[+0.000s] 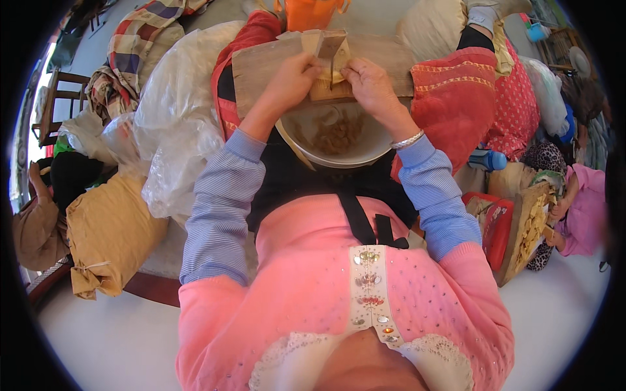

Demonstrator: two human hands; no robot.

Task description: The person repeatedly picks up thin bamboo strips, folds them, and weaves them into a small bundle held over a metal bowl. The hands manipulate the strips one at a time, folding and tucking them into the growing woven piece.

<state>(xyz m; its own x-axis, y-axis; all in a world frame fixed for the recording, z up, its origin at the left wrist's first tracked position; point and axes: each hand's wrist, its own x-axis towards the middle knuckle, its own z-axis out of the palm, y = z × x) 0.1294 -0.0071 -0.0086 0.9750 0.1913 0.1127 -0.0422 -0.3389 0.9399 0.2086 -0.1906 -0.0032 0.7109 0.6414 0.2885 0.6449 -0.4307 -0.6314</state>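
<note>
A wide wooden board [257,72] lies across my lap, carrying an upright wooden block [331,44] with a narrow dark slot or blade. My left hand [293,78] is closed on the left part of a pale yellowish piece [325,78] at this block. My right hand [372,88] pinches near its right side, fingertips close to the dark slot; the piece's exact shape is hard to make out. Beneath the board, a white basin [352,156] holds several brown scraps [336,133].
Plastic sacks [176,104], a brown cloth bundle [114,231] and a wooden chair [62,88] are at left. An orange bag [310,13] stands beyond the board. At right are a blue bottle [489,158], a red container [489,228] and another person's hands [557,212] by a tray [525,234] of yellow pieces.
</note>
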